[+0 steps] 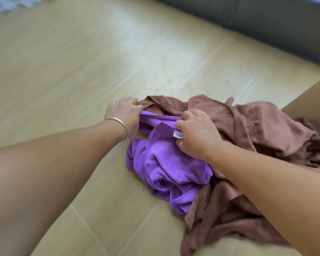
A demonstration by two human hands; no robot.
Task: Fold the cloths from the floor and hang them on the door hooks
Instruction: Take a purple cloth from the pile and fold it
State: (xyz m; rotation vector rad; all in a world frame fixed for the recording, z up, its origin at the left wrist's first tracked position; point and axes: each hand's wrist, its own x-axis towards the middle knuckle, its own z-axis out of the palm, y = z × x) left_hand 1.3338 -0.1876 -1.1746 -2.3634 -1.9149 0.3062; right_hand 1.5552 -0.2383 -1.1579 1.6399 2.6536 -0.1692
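Two bare arms come in from the bottom edge, and both are cut off there, so no more of the person shows. The right arm lies across the near part of the brown cloth [266, 126] and hides some of it. This brown cloth is bunched up on the floor [81, 61], and its right side runs out past the edge of the picture. With so many folds, it is hard to tell if it is one brown cloth or more.

The purple cloth [164, 163] lies crumpled on the floor, partly on top of the brown one. The right hand [196, 132] pinches its top edge, right by a small white tag [177, 134]. The left hand [125, 113] grips the same edge a little way off, and the fingers curl under so their tips are hidden. A thin silver bracelet [118, 124] sits on the left wrist. The two hands are near each other but not touching.

The floor is pale wood planks with thin lines between them. At the right edge a tan flat panel [314, 100] is partly cut off. Far back runs a dark grey wall [266, 19]. In the top left corner there is something white and blurry [7, 4], too fuzzy to make out.
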